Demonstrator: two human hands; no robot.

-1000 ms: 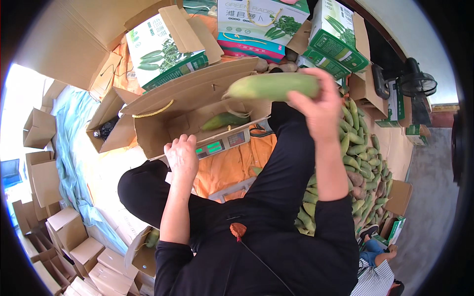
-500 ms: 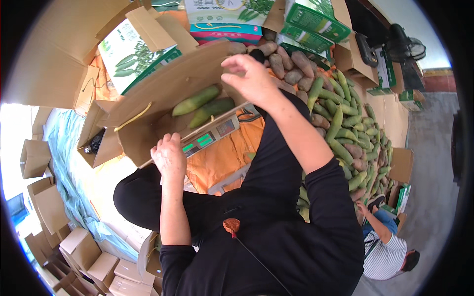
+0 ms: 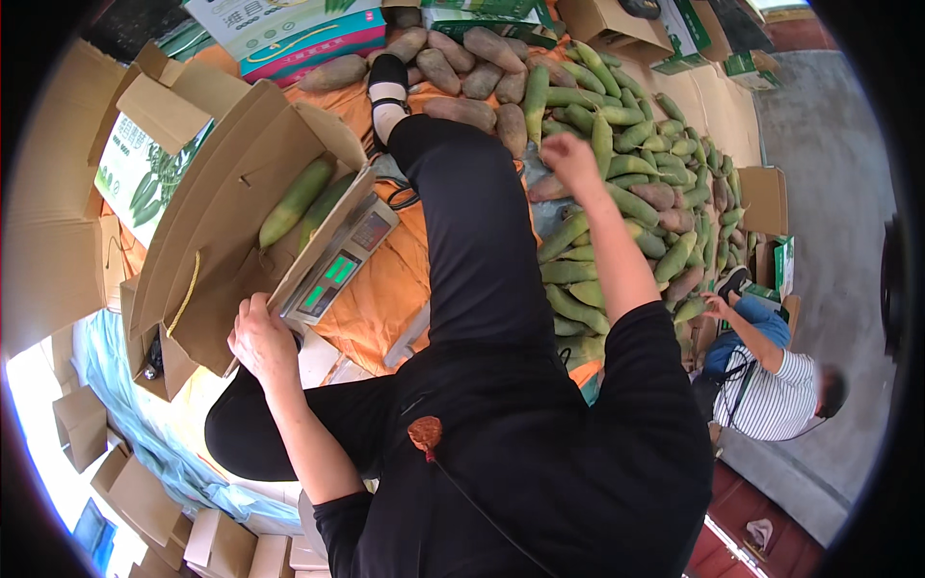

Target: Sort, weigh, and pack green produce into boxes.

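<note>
An open cardboard box point(image 3: 226, 212) stands tilted on a digital scale point(image 3: 337, 272) with a lit green display. Inside lie two long green radishes, one nearer point(image 3: 297, 202) and one partly behind the box's near wall point(image 3: 326, 207). At the box's near left corner, my left hand point(image 3: 265, 339) has its fingers bent over the cardboard edge. My right hand point(image 3: 574, 166) is over the left side of the radish pile point(image 3: 631, 173), above a reddish radish point(image 3: 548, 189). Its fingers are slightly curled and apart, with nothing visible in them.
Reddish-brown radishes point(image 3: 482, 82) lie on the orange sheet point(image 3: 371, 313) by my foot. Printed cartons point(image 3: 308, 39) stand at the back. More cardboard boxes point(image 3: 217, 541) sit at lower left beside blue plastic sheeting point(image 3: 145, 414). A person in a striped shirt point(image 3: 771, 395) reaches toward the pile at right.
My right hand has left the box's far end and moved right to the pile. My left hand stays on the box edge. The view has turned, so the box sits further left.
</note>
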